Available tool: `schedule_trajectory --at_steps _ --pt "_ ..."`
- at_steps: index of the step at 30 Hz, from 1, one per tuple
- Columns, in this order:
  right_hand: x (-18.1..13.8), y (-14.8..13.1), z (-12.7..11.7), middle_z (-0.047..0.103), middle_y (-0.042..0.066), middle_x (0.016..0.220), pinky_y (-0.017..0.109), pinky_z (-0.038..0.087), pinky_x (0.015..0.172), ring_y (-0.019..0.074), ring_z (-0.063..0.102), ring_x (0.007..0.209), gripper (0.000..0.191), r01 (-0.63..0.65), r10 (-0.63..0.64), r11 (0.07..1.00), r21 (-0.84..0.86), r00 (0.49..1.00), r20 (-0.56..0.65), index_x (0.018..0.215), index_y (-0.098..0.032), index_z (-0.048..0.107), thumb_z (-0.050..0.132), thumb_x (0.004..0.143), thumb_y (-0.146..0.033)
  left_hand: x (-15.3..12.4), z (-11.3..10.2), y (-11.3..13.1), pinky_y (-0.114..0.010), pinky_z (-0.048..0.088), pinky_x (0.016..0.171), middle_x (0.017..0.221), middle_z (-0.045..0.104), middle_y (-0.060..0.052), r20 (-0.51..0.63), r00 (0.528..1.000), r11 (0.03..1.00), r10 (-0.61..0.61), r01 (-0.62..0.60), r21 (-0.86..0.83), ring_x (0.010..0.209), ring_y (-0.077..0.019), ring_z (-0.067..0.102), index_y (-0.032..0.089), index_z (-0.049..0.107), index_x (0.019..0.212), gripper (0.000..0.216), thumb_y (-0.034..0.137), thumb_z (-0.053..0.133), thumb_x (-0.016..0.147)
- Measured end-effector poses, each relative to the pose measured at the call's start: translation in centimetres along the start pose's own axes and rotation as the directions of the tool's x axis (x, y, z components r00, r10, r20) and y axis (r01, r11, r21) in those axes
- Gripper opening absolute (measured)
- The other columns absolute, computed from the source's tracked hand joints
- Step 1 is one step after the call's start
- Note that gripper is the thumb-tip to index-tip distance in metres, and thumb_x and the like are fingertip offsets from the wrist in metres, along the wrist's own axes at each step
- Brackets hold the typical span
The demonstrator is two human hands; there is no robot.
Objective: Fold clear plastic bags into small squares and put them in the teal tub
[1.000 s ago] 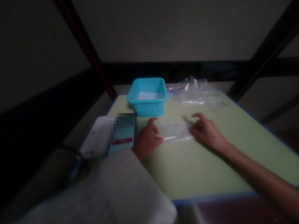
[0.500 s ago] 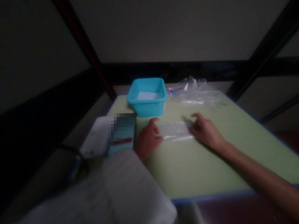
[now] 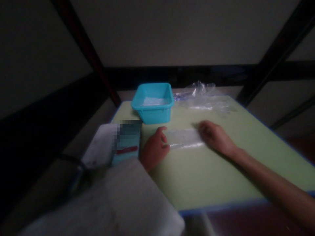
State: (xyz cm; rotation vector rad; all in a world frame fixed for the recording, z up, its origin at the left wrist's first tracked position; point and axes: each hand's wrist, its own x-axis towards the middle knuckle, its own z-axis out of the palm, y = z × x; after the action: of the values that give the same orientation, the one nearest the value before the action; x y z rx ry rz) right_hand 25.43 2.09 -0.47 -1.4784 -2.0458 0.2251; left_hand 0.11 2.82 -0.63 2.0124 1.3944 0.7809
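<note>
The head view was dim and soft, so fine detail was hard to read. A pixelated patch hid part of a pale blue box [image 3: 127, 141] at the bench's left edge, and the left forearm was covered by a white sleeve [image 3: 128, 196] that ran out of the frame. A small clear plastic bag [image 3: 183, 138] lay flat on the light green bench [image 3: 209, 173], thin, glossy and rectangular, between the two hands. The left hand [image 3: 154, 148] rested curled at the bag's left end, thumb and fingers slightly apart, touching its edge; whether its grip pinched the film could not be told. The right hand [image 3: 213, 137] lay with fingers together, pressing on the bag's right end. Behind stood a turquoise plastic tub [image 3: 152, 103] with something white inside, and beside it crumpled clear plastic wrap [image 3: 204, 98].
</note>
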Motion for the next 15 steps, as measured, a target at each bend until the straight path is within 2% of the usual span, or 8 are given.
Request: schedule_trajectory --at_steps 10,15 --pt "0.4 0.0 -0.4 0.065 0.008 0.081 0.03 0.047 0.063 0.0181 0.06 0.07 0.017 -0.052 0.045 0.984 0.168 0.998 0.044 0.094 -0.015 0.056 0.049 0.079 -0.019 -0.6 -0.2 1.0 -0.02 0.037 0.053 0.077 0.051 0.005 -0.043 0.998 0.998 0.053 -0.051 0.037 0.053 -0.007 0.043 0.019 0.047 0.111 0.045 0.005 0.055 0.069" --pt "0.4 0.2 -0.7 0.066 0.007 0.081 0.028 0.047 0.061 0.0161 0.06 0.067 0.024 -0.093 0.076 0.967 0.239 0.994 0.079 0.101 -0.015 0.053 0.05 0.078 -0.017 -0.8 -0.1 1.0 -0.021 0.038 0.055 0.076 0.051 0.004 -0.087 0.99 0.991 0.111 -0.104 0.083 0.055 -0.0085 0.045 0.019 0.048 0.108 0.04 0.007 0.056 0.071"
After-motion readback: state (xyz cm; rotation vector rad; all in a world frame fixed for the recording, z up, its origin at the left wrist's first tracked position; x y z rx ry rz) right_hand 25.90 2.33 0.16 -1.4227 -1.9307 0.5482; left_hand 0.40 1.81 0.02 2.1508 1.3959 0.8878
